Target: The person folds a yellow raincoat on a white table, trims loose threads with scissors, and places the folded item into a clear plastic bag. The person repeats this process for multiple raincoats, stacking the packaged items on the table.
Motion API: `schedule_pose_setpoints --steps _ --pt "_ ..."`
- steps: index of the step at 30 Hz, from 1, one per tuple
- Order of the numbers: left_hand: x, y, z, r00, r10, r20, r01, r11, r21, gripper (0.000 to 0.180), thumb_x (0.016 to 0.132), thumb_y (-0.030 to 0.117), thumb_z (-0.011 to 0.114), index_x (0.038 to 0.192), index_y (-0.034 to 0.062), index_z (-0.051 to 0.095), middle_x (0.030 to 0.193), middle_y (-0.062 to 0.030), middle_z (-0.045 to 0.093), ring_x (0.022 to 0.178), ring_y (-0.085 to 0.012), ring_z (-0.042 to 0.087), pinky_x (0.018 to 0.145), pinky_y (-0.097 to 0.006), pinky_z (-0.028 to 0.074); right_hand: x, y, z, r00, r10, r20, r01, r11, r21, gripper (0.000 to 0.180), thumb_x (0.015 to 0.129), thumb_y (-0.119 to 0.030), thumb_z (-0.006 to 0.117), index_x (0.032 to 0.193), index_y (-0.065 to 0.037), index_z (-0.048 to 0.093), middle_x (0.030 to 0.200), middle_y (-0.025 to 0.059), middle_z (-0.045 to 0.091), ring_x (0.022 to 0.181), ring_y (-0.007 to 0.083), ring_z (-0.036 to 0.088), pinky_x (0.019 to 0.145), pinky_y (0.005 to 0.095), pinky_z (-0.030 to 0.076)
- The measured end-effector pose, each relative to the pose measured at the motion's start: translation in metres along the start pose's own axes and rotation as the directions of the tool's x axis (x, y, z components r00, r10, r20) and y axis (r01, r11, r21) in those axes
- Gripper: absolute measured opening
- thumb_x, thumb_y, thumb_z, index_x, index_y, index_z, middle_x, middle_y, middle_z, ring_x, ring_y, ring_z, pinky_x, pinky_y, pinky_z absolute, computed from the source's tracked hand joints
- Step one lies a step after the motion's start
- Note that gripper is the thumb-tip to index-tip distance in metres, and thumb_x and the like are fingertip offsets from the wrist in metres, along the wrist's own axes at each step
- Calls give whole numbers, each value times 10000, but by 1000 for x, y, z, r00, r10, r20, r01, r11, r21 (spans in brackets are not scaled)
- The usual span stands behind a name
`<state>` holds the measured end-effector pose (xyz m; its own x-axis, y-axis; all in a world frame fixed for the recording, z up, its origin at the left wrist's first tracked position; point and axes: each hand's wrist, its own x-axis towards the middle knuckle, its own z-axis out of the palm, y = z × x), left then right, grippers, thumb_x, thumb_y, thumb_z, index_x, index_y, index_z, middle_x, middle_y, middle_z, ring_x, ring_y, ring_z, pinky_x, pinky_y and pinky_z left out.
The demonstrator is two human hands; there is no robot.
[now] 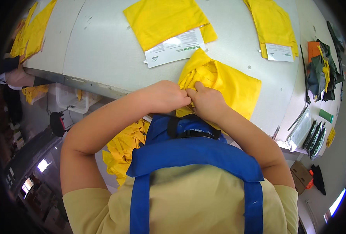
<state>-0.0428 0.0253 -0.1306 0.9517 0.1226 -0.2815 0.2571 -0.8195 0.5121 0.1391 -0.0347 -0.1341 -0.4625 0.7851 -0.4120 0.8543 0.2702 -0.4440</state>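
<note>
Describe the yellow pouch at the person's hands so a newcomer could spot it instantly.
Start at the pale worktable. At its near edge, the left hand and right hand meet at a yellow pouch. Unlike the two yellow bundles beyond, each with a white sheet, it gapes open on bunched yellow cloth.

The pale grey surface carries a yellow pouch at centre, folded yellow bundles at top centre and upper right, yellow fabric upper left.
</note>
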Motion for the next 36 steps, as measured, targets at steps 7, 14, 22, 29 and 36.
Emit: schedule_pose_setpoints --steps 7,14,22,29,36 --pt "-9 0 2 997 34 -65 -32 999 37 107 791 123 543 885 104 590 811 -59 599 807 -238 606 625 -358 518 10 50 -6 921 -301 246 85 773 628 551 770 -197 652 1288 -78 506 1050 160 601 777 260 640 749 333 505" --pt "-2 2 -3 993 114 8 -114 993 28 101 796 127 547 875 103 605 817 -56 610 821 -238 600 651 -346 518 24 20 -22 927 -78 366 -40 951 305 440 737 -242 689 1133 -61 629 733 115 665 705 245 655 652 338 508" --pt "-5 -3 0 969 112 -222 -118 993 -16 54 763 133 595 789 93 570 811 -55 608 845 -240 592 680 -351 513 17 -4 22 999 46 6 -47 994 101 284 780 -272 601 992 -83 591 761 145 660 746 309 659 644 401 521" --pt "-8 1 36 704 -553 -446 139 722 -677 209 766 42 653 950 29 555 955 -99 496 724 -191 547 653 -304 479 11 14 -4 990 139 21 -118 739 663 374 774 -229 683 1083 -44 583 801 153 642 757 308 634 701 383 493" --pt "40 -21 47 483 -806 -341 267 507 -820 458 811 115 616 1224 14 445 1148 -166 506 931 -230 564 824 -321 470 51 101 -19 852 433 -295 -292 859 420 635 711 -284 772 1240 -19 541 1196 178 585 1047 284 592 877 349 479"
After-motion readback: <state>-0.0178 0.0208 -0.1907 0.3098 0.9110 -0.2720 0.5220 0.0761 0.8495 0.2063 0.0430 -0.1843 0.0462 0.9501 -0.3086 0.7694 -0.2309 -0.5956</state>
